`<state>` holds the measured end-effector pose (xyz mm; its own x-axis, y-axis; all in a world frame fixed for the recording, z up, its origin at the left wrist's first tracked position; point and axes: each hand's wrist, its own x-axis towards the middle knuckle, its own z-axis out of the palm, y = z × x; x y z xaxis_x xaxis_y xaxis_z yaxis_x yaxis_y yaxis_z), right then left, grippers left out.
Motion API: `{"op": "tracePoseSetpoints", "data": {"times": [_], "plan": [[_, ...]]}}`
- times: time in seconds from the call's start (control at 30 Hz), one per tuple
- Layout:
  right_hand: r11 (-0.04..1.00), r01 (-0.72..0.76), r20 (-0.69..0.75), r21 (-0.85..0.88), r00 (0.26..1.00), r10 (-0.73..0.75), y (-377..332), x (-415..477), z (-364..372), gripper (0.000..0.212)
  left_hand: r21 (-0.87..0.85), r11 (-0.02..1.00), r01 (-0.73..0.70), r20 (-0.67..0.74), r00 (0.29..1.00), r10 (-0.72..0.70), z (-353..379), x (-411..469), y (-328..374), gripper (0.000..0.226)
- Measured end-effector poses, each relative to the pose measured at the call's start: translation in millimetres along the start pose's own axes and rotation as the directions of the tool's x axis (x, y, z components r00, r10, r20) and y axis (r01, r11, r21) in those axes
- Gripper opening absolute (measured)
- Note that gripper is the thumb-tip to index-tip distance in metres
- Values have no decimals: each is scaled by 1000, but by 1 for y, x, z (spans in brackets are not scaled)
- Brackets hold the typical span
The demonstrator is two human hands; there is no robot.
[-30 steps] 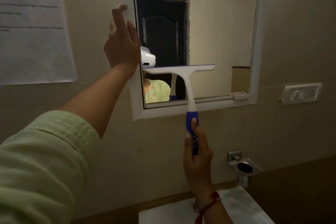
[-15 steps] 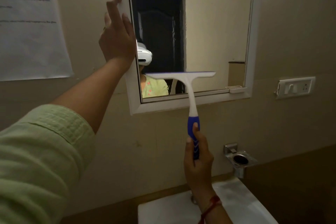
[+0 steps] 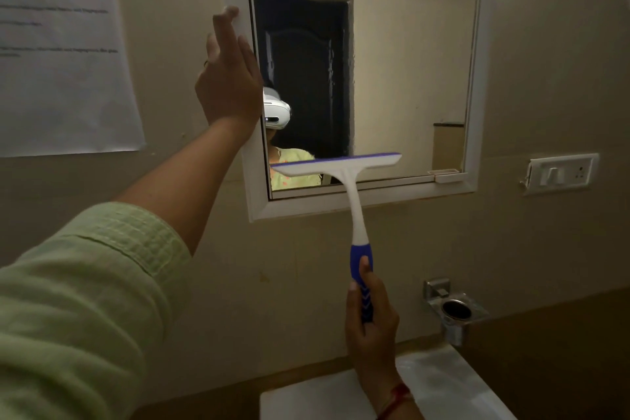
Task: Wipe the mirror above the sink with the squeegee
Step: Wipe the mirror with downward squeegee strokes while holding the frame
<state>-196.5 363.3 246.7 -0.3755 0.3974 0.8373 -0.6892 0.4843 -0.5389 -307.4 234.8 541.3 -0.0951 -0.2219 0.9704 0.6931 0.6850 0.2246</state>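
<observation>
On mirror (image 3: 409, 78) | left hand (image 3: 228, 85) flat, fingers spread | right hand (image 3: 371, 314) grip clenched round squeegee (image 3: 344, 174)

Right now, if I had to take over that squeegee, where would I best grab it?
Probably the blue ribbed grip at the bottom of the squeegee, coming from below. It stands upright, blade along the lower mirror, and the right hand already wraps that grip. The left hand is pressed flat on the white frame.

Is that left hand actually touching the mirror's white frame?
Touching. In the head view the left hand lies flat on the left side of the mirror frame, fingertips overlapping it with no gap.
</observation>
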Motion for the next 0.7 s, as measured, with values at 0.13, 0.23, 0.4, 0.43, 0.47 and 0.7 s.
{"op": "tracePoseSetpoints", "data": {"times": [0.13, 0.23, 0.4, 0.43, 0.47, 0.7], "plan": [[1000, -26, 47, 0, 999, 26, 5, -18, -4, 39, 9, 1000, 6, 6, 1000, -6, -1, 0, 2, 35], [1000, -19, 9, 5, 1000, 19, 0, -5, -3, 38, -4, 1000, 11, 15, 1000, -11, 0, 0, 0, 35], [1000, 17, -43, 22, 999, -16, -5, 15, 3, 38, -12, 1000, 12, 10, 1000, -12, 2, 1, -1, 35], [1000, 25, -40, 12, 999, -24, -3, 11, 2, 38, -8, 1000, 12, 9, 1000, -12, 2, 1, 0, 35], [1000, 27, -31, -1, 999, -27, 0, 5, 2, 38, -3, 1000, 13, 6, 1000, -13, 1, 1, 0, 35], [1000, -27, 19, -13, 999, 27, 6, -13, 0, 41, -27, 1000, 11, 15, 1000, -10, 1, 1, -1, 34]]}}
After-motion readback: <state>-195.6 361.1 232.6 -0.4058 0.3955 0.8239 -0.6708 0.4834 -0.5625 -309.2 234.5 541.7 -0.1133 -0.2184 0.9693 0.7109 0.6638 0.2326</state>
